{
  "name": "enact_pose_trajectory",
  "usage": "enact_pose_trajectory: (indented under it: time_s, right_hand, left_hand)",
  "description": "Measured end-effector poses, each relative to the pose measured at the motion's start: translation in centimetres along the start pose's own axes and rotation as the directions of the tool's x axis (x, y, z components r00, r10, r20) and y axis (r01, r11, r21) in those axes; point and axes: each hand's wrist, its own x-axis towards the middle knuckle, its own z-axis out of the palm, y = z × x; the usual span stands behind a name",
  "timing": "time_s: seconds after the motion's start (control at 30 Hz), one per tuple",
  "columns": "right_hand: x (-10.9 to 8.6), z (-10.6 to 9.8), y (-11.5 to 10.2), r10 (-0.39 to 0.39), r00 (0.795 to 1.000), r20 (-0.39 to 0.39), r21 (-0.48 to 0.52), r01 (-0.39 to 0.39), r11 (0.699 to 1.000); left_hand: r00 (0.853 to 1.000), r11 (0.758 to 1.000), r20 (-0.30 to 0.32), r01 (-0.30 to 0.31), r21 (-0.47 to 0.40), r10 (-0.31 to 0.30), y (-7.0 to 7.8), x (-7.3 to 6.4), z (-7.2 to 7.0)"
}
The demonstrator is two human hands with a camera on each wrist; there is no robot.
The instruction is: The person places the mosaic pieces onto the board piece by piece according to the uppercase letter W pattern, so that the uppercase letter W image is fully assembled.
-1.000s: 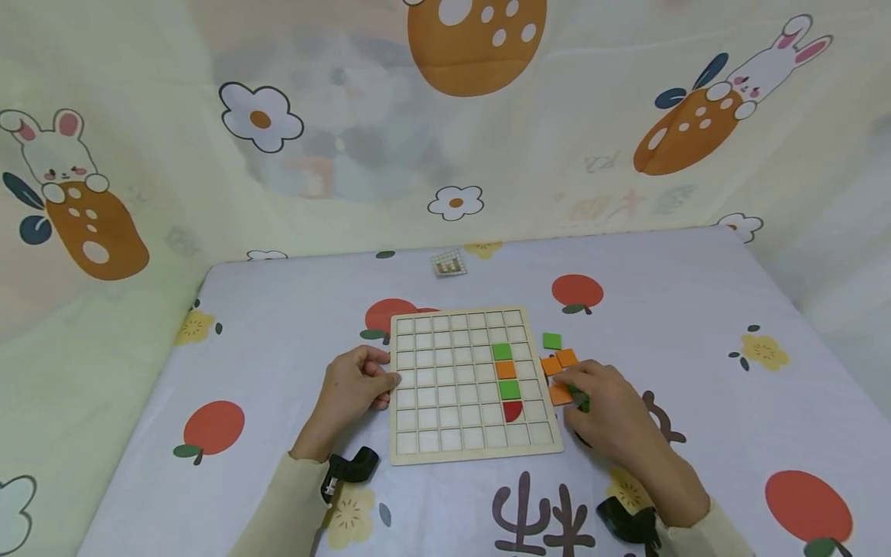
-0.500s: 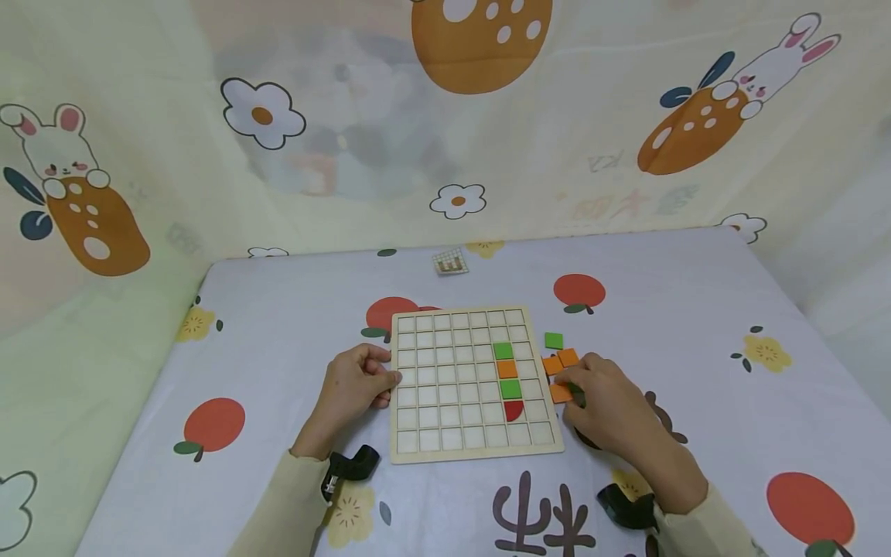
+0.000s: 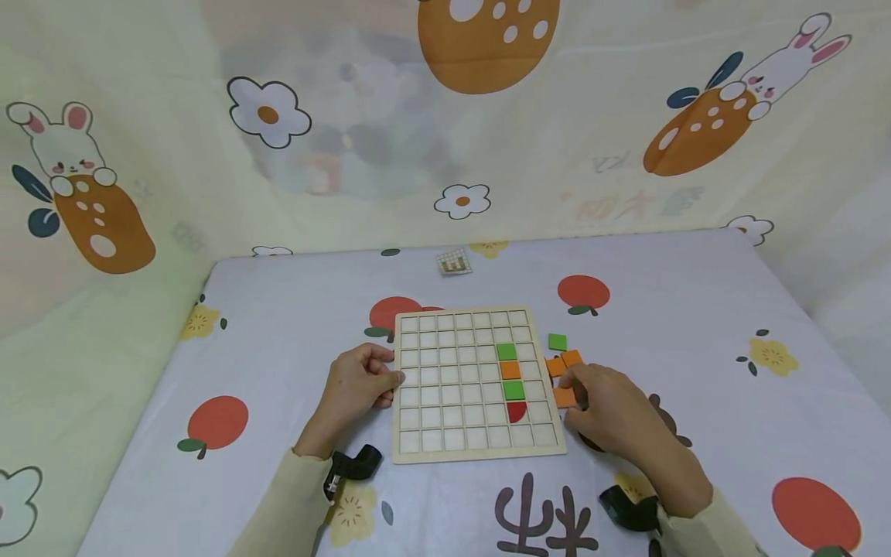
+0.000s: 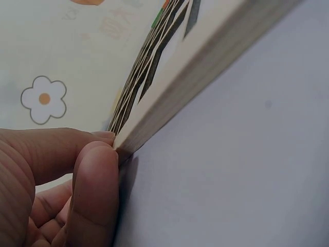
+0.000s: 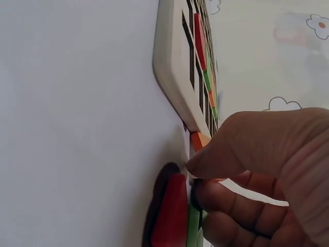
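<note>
A wooden grid board (image 3: 480, 457) lies flat on the table. My left hand (image 3: 357, 381) pinches its left edge with thumb and fingertips, seen close in the left wrist view. One column holds a green tile (image 3: 506, 352), an orange tile (image 3: 510, 370), a second green tile (image 3: 513, 390) and a red quarter-round piece (image 3: 517, 411). Just right of the board, my right hand (image 3: 612, 402) bends thumb and fingers together over loose pieces; I cannot tell whether one is between them. Beneath that hand in the right wrist view are a red piece (image 5: 170, 213) and a green piece (image 5: 193, 226).
Several loose orange tiles (image 3: 555, 367) lie by the board's right edge, with a loose green tile (image 3: 557, 342) behind them. Toward the back of the table is a small patterned card (image 3: 455, 262). A printed curtain (image 3: 362, 224) hangs behind the table.
The right hand has shifted slightly over the loose pieces, and a green piece seen under its fingers is now hidden in the head view. The left hand stays at the board's edge.
</note>
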Motion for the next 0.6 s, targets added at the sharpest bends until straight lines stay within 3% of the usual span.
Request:
enact_pose_trajectory:
  time_s: [0.23,0.6]
  right_hand:
    - [-0.3,-0.3,0.1,0.022,1.000,0.018,0.074,-0.024,0.997]
    - [0.0,-1.0,-0.3,0.007,0.999,0.052,0.022,-0.008,1.000]
  left_hand:
    - [1.000,1.000,-0.001,0.005,0.001,-0.005,0.0,0.0,0.0]
    - [1.000,1.000,0.006,0.004,-0.002,-0.004,0.1,0.0,0.0]
